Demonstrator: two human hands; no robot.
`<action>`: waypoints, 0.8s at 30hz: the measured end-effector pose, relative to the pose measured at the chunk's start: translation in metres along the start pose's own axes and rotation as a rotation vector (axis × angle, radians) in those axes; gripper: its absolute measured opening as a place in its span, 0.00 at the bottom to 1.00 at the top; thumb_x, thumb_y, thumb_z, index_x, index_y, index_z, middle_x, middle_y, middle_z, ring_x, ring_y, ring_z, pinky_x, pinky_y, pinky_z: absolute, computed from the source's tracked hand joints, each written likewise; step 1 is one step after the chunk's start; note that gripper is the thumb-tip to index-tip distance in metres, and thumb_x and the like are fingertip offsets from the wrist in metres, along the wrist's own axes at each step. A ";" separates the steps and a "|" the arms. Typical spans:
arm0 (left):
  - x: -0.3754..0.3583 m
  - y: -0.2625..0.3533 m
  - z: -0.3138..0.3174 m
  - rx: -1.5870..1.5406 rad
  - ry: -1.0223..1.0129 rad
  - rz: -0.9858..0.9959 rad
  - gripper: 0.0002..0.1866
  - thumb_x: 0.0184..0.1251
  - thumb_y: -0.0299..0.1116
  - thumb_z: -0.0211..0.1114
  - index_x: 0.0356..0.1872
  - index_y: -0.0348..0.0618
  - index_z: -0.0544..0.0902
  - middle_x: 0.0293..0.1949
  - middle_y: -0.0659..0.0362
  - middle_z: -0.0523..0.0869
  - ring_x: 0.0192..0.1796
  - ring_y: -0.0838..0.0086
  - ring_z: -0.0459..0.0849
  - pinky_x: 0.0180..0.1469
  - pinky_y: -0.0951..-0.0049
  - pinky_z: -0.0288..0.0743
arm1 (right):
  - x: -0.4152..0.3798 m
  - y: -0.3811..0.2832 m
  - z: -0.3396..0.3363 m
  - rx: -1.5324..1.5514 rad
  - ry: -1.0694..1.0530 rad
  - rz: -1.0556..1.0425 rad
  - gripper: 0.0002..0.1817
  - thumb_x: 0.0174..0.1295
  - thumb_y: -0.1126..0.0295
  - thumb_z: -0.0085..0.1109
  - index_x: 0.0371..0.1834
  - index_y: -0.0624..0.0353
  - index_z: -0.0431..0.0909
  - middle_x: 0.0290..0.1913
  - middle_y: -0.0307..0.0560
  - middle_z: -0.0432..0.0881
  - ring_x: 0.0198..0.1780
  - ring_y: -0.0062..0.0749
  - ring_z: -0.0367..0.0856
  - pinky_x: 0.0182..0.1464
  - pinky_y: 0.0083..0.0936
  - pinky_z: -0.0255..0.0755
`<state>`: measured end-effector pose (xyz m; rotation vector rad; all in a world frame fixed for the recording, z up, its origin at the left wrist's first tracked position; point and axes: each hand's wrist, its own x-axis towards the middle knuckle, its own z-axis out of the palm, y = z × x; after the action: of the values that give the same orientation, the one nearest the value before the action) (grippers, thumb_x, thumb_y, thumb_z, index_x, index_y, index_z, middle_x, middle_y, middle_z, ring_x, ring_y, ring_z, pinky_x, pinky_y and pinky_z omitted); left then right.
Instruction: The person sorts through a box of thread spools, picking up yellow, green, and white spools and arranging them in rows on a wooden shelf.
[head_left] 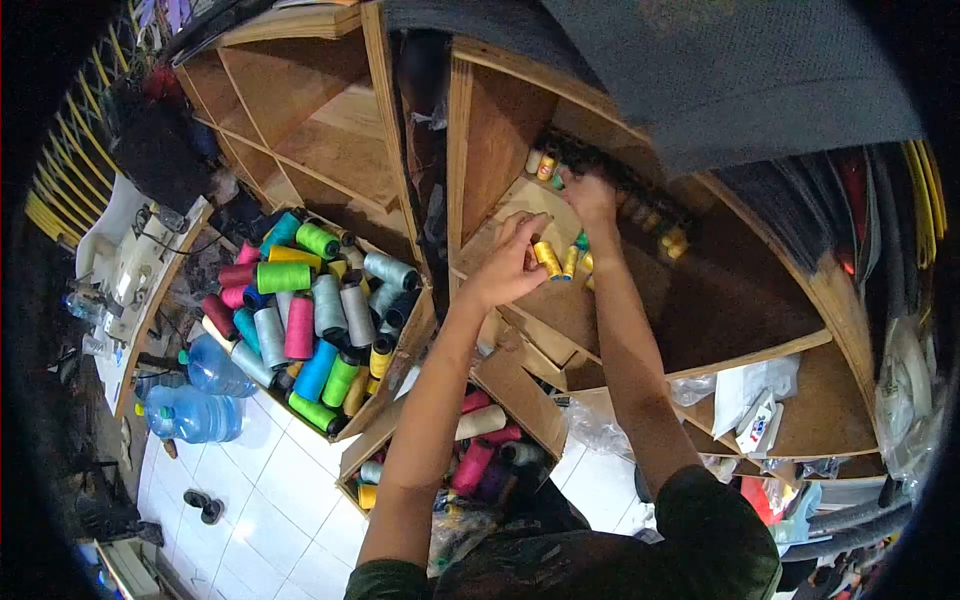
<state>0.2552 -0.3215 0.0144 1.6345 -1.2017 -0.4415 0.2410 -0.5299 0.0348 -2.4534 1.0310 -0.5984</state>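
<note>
Inside a wooden shelf compartment (500, 225), my left hand (508, 262) has its fingers wrapped round a small yellow thread spool (547, 259). Another yellow spool (570, 262) stands right beside it. Further back, my right hand (590, 197) reaches to the rear of the shelf, close to a green spool (558, 182) and a yellow-and-orange spool (545, 167). Its fingertips are too small and blurred to tell what they hold. More yellow spools (675, 242) lie along a dark rack at the back.
A box of large coloured thread cones (284, 277) is at the left, with a smaller cardboard box (520, 385) of cones below my forearms. Water bottles (205, 415) stand on the tiled floor (265, 500). Dark fabric (740, 70) hangs over the shelf.
</note>
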 end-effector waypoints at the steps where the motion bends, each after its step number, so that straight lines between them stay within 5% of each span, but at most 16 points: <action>1: 0.001 -0.011 0.000 -0.061 -0.014 0.053 0.40 0.55 0.26 0.61 0.71 0.48 0.55 0.62 0.48 0.63 0.39 0.71 0.75 0.46 0.73 0.73 | 0.001 0.001 0.004 -0.029 0.020 -0.014 0.23 0.61 0.53 0.57 0.31 0.68 0.81 0.34 0.66 0.81 0.39 0.57 0.82 0.42 0.43 0.76; 3: 0.005 -0.017 -0.003 0.155 0.054 0.166 0.42 0.54 0.26 0.62 0.71 0.48 0.55 0.63 0.48 0.62 0.45 0.68 0.75 0.51 0.70 0.72 | 0.002 0.001 0.011 -0.087 0.062 -0.042 0.23 0.62 0.53 0.57 0.32 0.68 0.82 0.33 0.66 0.81 0.38 0.58 0.82 0.42 0.43 0.76; 6: 0.003 -0.003 -0.009 -0.174 -0.139 -0.078 0.46 0.47 0.26 0.67 0.71 0.50 0.56 0.63 0.47 0.60 0.63 0.57 0.67 0.63 0.64 0.63 | 0.003 0.002 0.015 -0.093 0.099 -0.095 0.21 0.61 0.55 0.59 0.34 0.68 0.82 0.33 0.65 0.81 0.38 0.57 0.82 0.42 0.42 0.76; 8: 0.004 -0.006 -0.007 0.099 -0.064 0.075 0.47 0.44 0.24 0.68 0.71 0.50 0.57 0.62 0.47 0.63 0.66 0.55 0.64 0.65 0.64 0.62 | 0.004 -0.001 0.016 -0.129 0.093 -0.059 0.20 0.59 0.57 0.60 0.34 0.69 0.81 0.34 0.65 0.81 0.39 0.57 0.82 0.43 0.42 0.75; 15: 0.002 -0.015 -0.004 0.048 -0.021 0.014 0.48 0.43 0.21 0.69 0.71 0.53 0.59 0.58 0.50 0.68 0.57 0.60 0.73 0.58 0.67 0.71 | 0.007 0.011 0.023 -0.037 0.207 -0.238 0.15 0.53 0.68 0.64 0.39 0.68 0.80 0.39 0.64 0.81 0.42 0.56 0.81 0.46 0.42 0.75; 24: 0.003 -0.026 0.001 -0.041 0.158 0.024 0.47 0.45 0.23 0.70 0.71 0.51 0.59 0.56 0.50 0.69 0.52 0.63 0.76 0.53 0.69 0.74 | 0.013 0.018 0.046 0.032 0.265 -0.151 0.12 0.52 0.71 0.64 0.38 0.67 0.81 0.38 0.67 0.81 0.44 0.59 0.80 0.45 0.43 0.75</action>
<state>0.2685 -0.3247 -0.0084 1.5875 -1.0868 -0.3136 0.2636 -0.5420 -0.0100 -2.4851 0.9271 -1.0029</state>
